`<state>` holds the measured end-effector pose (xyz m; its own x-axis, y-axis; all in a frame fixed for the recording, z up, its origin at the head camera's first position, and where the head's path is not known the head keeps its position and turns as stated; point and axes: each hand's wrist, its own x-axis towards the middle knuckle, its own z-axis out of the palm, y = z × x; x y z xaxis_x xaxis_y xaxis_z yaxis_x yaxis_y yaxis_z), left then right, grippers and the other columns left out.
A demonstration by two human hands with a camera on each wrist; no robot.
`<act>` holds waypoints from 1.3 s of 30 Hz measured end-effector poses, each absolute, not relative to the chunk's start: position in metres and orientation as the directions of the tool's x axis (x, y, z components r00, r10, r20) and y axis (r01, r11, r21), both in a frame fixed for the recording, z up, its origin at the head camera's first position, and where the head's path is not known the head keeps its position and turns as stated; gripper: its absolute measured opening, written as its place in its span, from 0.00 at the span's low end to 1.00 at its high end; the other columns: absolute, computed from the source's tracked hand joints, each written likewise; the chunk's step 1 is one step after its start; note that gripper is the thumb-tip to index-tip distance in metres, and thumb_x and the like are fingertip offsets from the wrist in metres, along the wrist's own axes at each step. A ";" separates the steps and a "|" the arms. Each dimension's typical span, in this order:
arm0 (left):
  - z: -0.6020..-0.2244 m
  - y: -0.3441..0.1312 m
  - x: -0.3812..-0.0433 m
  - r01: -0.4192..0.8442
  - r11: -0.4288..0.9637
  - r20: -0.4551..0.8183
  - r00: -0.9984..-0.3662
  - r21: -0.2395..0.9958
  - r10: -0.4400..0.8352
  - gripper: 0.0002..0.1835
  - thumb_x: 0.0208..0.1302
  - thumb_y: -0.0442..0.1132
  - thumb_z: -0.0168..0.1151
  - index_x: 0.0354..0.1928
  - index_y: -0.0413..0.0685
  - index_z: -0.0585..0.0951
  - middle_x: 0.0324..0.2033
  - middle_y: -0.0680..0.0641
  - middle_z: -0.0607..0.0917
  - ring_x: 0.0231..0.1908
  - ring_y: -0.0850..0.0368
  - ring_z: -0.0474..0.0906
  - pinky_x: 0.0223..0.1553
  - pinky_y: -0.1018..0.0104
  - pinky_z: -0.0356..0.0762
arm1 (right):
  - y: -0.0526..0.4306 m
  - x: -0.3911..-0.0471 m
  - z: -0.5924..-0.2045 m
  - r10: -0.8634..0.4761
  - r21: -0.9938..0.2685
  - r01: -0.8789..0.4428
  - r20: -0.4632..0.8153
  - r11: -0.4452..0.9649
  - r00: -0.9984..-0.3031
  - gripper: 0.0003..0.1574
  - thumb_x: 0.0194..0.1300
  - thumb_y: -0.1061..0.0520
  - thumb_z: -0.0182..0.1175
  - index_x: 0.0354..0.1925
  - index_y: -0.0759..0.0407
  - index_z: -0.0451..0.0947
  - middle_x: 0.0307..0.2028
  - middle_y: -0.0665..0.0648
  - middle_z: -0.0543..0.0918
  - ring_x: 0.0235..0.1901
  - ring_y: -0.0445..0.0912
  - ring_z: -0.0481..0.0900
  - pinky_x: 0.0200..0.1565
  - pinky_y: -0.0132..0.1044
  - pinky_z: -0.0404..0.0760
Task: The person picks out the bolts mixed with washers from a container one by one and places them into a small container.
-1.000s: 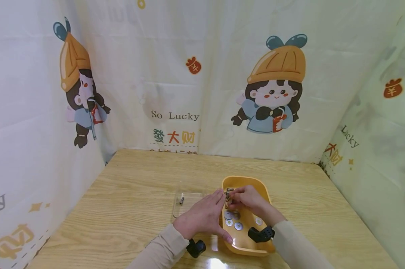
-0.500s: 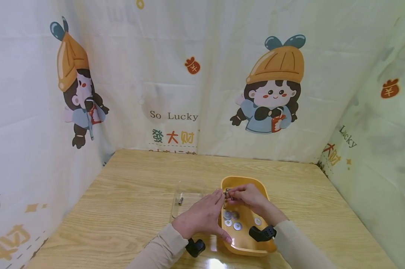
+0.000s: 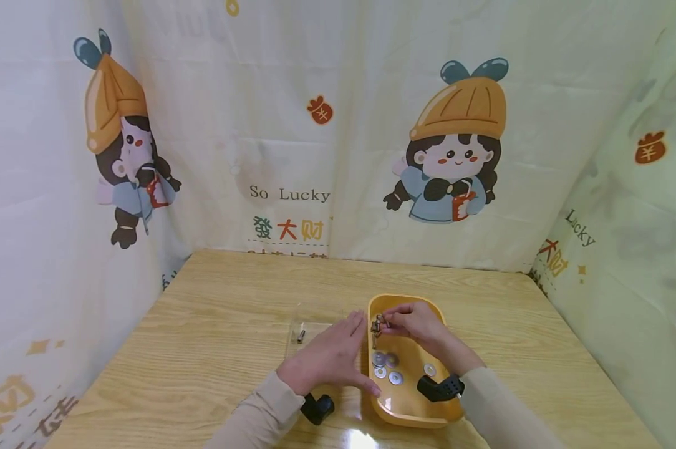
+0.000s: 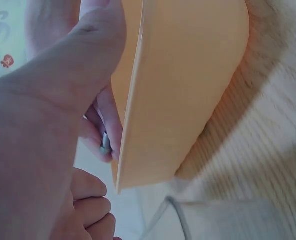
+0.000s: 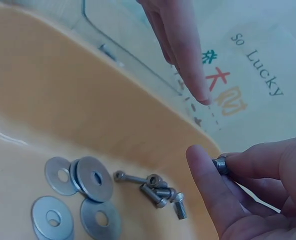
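Observation:
My right hand [image 3: 419, 325] is over the far part of the orange tub [image 3: 408, 419]. In the right wrist view, its thumb and finger pinch a small metal screw [image 5: 220, 164], mostly hidden by the fingertips. Several socket-head screws [image 5: 158, 192] lie below it on the tub floor, in a small heap against the wall. Flat round washers [image 5: 95, 178] lie beside them, some overlapping. Fingers extended and thumb spread, my left hand [image 3: 328, 357] is beside the tub's left rim and holds nothing.
Left of the tub stands a clear plastic box [image 3: 289, 340], partly covered by my left hand. One screw [image 3: 301, 337] lies inside it. A single washer [image 3: 430, 370] lies near the tub's right wall. A printed curtain [image 3: 360, 156] hangs behind the wooden table [image 3: 214, 312].
My right hand has risen a little from the screw heap with a screw between its fingertips. My left hand has shifted slightly left, off the tub's rim.

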<state>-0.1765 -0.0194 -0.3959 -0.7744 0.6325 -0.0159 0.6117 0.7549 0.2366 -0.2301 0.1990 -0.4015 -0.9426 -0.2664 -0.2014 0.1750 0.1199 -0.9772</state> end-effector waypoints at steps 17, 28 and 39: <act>-0.396 -0.051 -0.181 0.519 0.806 0.007 -0.842 0.284 0.540 0.57 0.63 0.75 0.48 0.77 0.36 0.49 0.79 0.39 0.45 0.78 0.45 0.44 0.76 0.51 0.53 | 0.181 -0.233 -0.384 -0.318 -0.978 0.107 -0.159 0.177 -0.935 0.20 0.72 0.66 0.53 0.55 0.83 0.72 0.46 0.72 0.83 0.41 0.49 0.88 0.48 0.38 0.86; -0.399 -0.074 -0.179 0.475 0.834 0.037 -0.874 0.280 0.485 0.55 0.66 0.74 0.44 0.77 0.34 0.49 0.78 0.37 0.45 0.78 0.44 0.43 0.77 0.49 0.49 | 0.157 -0.235 -0.380 -0.327 -0.977 0.106 -0.163 0.185 -0.931 0.17 0.71 0.66 0.55 0.53 0.79 0.75 0.42 0.65 0.86 0.40 0.47 0.88 0.48 0.40 0.87; -0.405 -0.091 -0.175 0.450 0.848 0.049 -0.889 0.279 0.455 0.54 0.67 0.71 0.47 0.76 0.32 0.52 0.77 0.35 0.49 0.78 0.42 0.44 0.77 0.48 0.51 | 0.132 -0.237 -0.387 -0.305 -0.968 0.100 -0.170 0.232 -0.937 0.13 0.69 0.68 0.57 0.48 0.77 0.79 0.38 0.63 0.87 0.37 0.49 0.89 0.48 0.45 0.86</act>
